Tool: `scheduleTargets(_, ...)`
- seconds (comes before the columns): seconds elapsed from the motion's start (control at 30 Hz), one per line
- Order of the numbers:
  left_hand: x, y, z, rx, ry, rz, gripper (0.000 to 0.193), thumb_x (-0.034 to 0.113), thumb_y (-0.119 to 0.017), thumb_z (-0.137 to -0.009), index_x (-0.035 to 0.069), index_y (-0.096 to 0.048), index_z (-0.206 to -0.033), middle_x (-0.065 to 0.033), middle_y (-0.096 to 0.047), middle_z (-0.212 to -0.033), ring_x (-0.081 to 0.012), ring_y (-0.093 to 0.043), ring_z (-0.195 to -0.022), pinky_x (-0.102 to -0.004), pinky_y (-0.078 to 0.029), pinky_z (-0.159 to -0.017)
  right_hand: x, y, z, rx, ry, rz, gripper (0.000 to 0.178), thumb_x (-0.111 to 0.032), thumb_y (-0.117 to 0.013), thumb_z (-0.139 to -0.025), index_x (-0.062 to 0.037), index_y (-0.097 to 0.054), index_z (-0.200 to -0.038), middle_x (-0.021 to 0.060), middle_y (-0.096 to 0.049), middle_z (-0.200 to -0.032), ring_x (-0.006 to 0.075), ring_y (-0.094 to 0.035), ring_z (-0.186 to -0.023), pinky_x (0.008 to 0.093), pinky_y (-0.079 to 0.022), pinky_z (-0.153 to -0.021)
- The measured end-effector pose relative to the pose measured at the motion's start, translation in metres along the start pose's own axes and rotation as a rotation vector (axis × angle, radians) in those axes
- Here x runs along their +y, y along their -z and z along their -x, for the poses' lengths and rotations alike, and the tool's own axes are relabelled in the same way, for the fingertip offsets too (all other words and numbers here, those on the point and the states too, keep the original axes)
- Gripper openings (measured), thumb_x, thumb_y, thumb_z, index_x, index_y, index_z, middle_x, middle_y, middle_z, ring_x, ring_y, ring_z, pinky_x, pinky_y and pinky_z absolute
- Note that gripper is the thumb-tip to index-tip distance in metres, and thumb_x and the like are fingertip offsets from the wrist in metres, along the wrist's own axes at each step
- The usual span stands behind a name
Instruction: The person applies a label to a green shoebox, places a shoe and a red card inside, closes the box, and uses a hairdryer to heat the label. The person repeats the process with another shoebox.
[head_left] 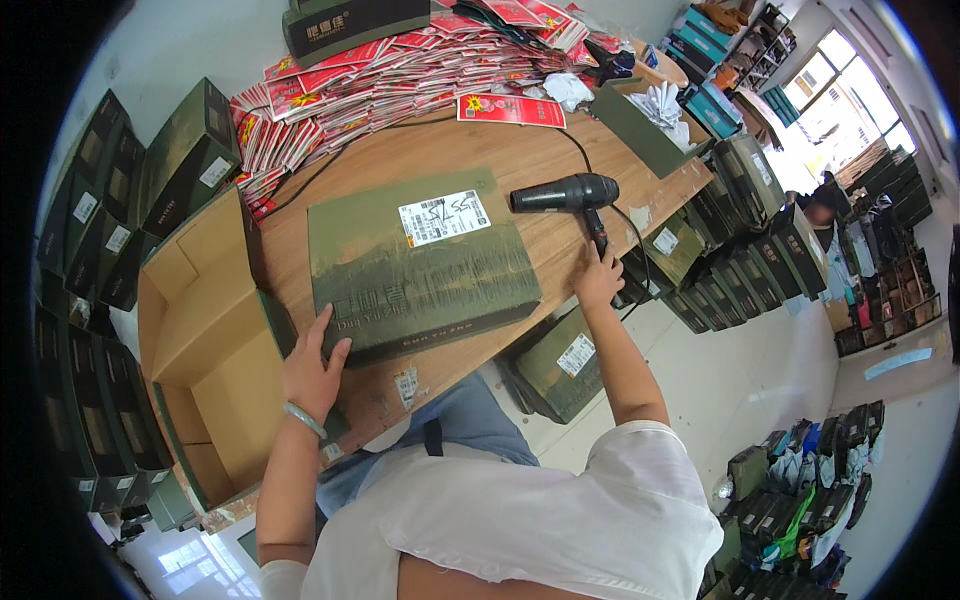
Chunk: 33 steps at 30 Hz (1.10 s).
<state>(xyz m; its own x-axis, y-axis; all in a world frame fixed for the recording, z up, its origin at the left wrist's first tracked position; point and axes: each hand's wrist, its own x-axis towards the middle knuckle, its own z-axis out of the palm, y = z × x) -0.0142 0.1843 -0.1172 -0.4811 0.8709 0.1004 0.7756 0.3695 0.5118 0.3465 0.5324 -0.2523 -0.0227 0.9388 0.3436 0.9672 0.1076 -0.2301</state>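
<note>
A closed dark green shoebox (pixel 400 275) with a white label (pixel 443 218) on its lid lies on the wooden table in front of me. My left hand (pixel 315 370) rests on the box's near left corner, fingers apart. To the right of the box, my right hand (pixel 599 276) is wrapped round the handle of a black hair dryer (pixel 563 194). The dryer's barrel lies level above the table with its nozzle turned left toward the box. At my left stands an open, empty-looking cardboard box (pixel 225 400) with a tan inside.
Red-and-white printed packets (pixel 400 85) are heaped along the table's far side, with another green box (pixel 350 28) on top. An open green box (pixel 655 125) holds white paper. The dryer's black cord (pixel 646 262) hangs off the right edge. Stacked shoeboxes (pixel 190 160) stand on both sides. Further right is another person (pixel 826 215).
</note>
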Motion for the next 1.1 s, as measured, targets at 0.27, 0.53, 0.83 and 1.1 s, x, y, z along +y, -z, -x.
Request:
scheduleTargets(0.27,-0.001,0.001,0.006,-0.04,0.013,-0.057,0.076,0.042,-0.071,-0.084,0.019,-0.038,-0.148,-0.021,-0.057,-0.118,-0.0424,-0.061,-0.098,-0.0476,-0.05,-0.081,-0.002,-0.009,-0.058,0.07,0.191,-0.012,0.047,-0.003,-0.053,-0.087,-0.0284,-0.068,-0.124,0.0082,-0.055,-0.133,0.0347,-0.055,-0.105,0.0435,-0.048,-0.089)
scheduleTargets(0.53,-0.006,-0.002,0.002,-0.009,0.01,-0.031,0.078,0.041,-0.064,-0.09,0.014,-0.026,-0.152,-0.025,-0.06,-0.114,-0.0429,-0.062,-0.094,-0.0486,-0.05,-0.078,-0.055,-0.036,-0.125,-0.115,0.256,-0.43,0.045,-0.017,-0.054,-0.095,-0.0051,-0.052,-0.138,0.0226,-0.045,-0.144,0.0453,-0.051,-0.122,0.0428,-0.044,-0.101)
scheduleTargets(0.83,-0.028,-0.014,-0.011,-0.148,0.285,0.42,0.079,0.059,-0.035,-0.099,0.0,-0.025,-0.15,-0.0301,-0.057,-0.123,-0.0405,-0.055,-0.116,-0.0428,-0.042,-0.098,-0.093,0.064,0.048,-0.819,-0.512,-1.128,0.056,-0.045,-0.045,-0.102,-0.0006,-0.05,-0.137,0.0126,-0.063,-0.123,0.0222,-0.058,-0.109,0.0349,-0.048,-0.088)
scheduleTargets(1.1,-0.032,-0.033,-0.062,-0.034,1.012,1.321,0.071,0.06,-0.034,-0.1,0.001,-0.046,-0.139,-0.0168,-0.052,-0.14,-0.0278,-0.051,-0.127,-0.0421,-0.037,-0.109,-0.062,0.039,0.078,-0.799,-0.476,-1.273,0.033,-0.025,-0.043,-0.101,-0.0041,-0.058,-0.121,0.0093,-0.065,-0.112,0.0201,-0.062,-0.095,0.0341,-0.05,-0.082)
